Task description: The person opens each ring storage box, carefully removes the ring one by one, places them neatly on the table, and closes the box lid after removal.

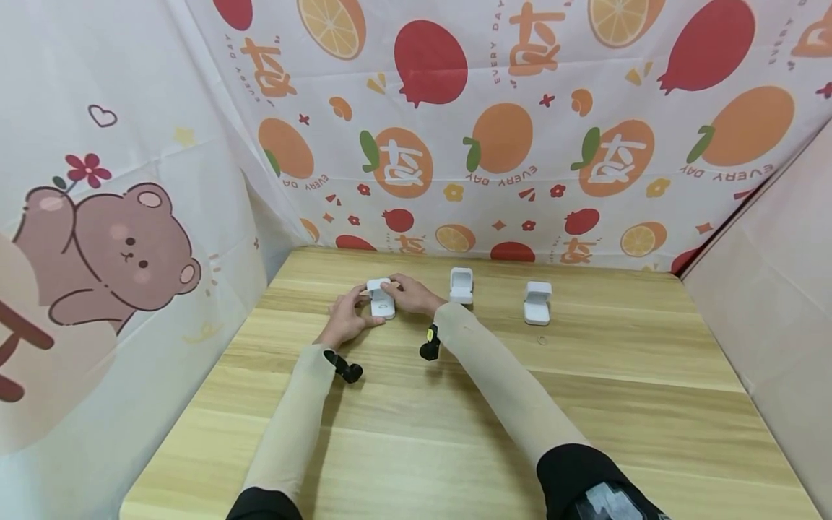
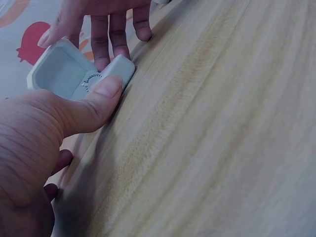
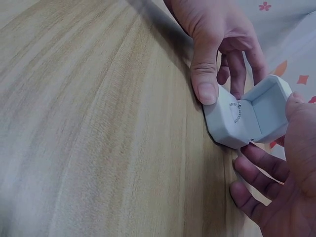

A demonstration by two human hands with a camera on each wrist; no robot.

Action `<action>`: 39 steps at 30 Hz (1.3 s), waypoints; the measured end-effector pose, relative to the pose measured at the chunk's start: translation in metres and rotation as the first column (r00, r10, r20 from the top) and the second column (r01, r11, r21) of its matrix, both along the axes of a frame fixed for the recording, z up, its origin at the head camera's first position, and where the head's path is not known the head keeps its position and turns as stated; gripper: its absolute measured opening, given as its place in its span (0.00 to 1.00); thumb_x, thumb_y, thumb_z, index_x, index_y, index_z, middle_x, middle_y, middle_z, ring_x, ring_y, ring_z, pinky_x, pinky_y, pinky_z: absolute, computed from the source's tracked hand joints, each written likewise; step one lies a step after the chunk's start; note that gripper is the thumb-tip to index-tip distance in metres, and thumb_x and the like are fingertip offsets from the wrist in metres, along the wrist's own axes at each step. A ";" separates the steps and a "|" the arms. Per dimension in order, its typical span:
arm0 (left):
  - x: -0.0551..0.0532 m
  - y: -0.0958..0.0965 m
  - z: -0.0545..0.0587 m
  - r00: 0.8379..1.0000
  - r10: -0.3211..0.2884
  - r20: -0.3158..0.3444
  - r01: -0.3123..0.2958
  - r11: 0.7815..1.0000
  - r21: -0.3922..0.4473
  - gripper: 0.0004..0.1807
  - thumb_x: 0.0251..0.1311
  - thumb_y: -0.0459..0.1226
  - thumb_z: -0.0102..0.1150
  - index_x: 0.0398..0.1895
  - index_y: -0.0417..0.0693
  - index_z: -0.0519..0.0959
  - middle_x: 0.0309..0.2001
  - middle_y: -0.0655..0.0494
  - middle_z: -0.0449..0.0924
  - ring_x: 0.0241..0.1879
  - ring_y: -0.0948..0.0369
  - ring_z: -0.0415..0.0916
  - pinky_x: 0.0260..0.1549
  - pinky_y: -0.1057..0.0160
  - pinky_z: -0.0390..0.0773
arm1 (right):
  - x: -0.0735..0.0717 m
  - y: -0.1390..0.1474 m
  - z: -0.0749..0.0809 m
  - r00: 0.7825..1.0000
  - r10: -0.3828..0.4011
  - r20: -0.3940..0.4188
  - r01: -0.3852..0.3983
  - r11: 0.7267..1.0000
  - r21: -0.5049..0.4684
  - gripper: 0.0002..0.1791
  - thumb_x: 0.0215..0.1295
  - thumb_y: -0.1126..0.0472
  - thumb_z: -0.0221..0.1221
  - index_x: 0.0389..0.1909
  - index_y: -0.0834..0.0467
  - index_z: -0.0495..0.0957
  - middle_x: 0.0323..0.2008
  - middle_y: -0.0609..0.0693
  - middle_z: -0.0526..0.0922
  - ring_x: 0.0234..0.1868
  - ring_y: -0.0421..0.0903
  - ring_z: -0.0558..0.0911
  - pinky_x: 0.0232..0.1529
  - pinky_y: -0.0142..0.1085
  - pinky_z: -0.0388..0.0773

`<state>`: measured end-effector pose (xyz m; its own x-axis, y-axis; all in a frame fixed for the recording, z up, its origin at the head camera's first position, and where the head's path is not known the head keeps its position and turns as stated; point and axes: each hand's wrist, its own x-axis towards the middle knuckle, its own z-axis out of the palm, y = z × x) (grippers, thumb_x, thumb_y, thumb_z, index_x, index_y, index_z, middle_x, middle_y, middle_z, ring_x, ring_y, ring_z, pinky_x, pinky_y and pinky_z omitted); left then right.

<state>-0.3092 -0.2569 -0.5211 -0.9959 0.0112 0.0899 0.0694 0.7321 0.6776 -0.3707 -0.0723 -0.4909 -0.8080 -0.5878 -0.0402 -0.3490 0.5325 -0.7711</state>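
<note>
A white ring box (image 1: 383, 310) stands on the table at the left with its lid raised. A ring set with small stones (image 3: 237, 112) sits upright in the slot of its cushion. My left hand (image 1: 347, 318) grips the base from the left, its thumb (image 2: 101, 101) on the front edge. From the right, my right hand (image 1: 416, 295) holds the lid (image 3: 270, 106), thumb at the lid's edge and fingers beside the box near the tabletop. Part of the lid is hidden by the right hand in the head view.
Two more white ring boxes stand with raised lids, one right of the hands (image 1: 461, 287) and another farther right (image 1: 537, 305). A loose ring (image 1: 542, 340) lies before the farther box. Behind the wooden table (image 1: 403, 433) hangs a fruit-print cloth (image 1: 455, 209).
</note>
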 end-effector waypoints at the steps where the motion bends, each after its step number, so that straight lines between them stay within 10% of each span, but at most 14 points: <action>1: 0.000 0.000 0.000 1.000 0.000 0.002 0.000 1.000 0.000 0.46 0.40 0.49 0.70 0.65 0.59 0.58 0.56 0.52 0.75 0.55 0.52 0.62 0.52 0.49 0.48 | 0.000 0.000 0.000 1.000 -0.003 0.003 0.003 1.000 0.004 0.28 0.67 0.40 0.37 0.63 0.50 0.61 0.54 0.50 0.74 0.50 0.44 0.75 0.49 0.39 0.73; 39: -0.006 -0.006 -0.010 1.000 0.010 -0.018 -0.009 0.999 0.043 0.47 0.35 0.51 0.72 0.63 0.62 0.58 0.55 0.50 0.76 0.60 0.49 0.59 0.54 0.45 0.45 | -0.014 0.031 0.023 0.993 -0.058 -0.099 0.042 0.987 -0.153 0.14 0.64 0.51 0.52 0.47 0.52 0.75 0.39 0.49 0.80 0.40 0.47 0.78 0.34 0.34 0.75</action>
